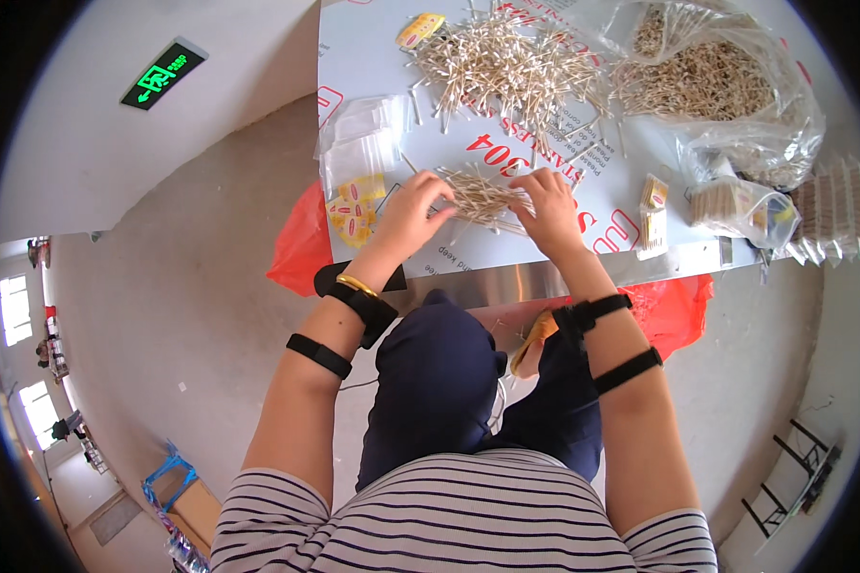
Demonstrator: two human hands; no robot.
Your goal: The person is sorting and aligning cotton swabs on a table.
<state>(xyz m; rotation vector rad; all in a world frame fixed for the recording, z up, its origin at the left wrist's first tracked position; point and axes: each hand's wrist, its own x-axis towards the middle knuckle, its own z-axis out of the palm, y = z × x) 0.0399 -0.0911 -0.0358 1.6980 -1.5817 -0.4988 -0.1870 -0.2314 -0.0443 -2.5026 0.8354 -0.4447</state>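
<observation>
Tabletop [363, 57]: silver, red-printed | swabs [485, 199]: atop | floor [210, 239]: grey | windows [14, 310]: 2, left

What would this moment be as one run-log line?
left hand: at left end of swab bunch | right hand: at its right end | large swab pile: beyond, on table

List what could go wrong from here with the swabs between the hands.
Some swabs in the loose bunch of thin, white-tipped wooden swabs lie askew between the left hand and right hand, so strays might slip out. The bunch is near the front edge of the grey, red-printed tabletop; swabs could roll off. The large, pale swab heap lies just beyond, so the two might mix.
</observation>
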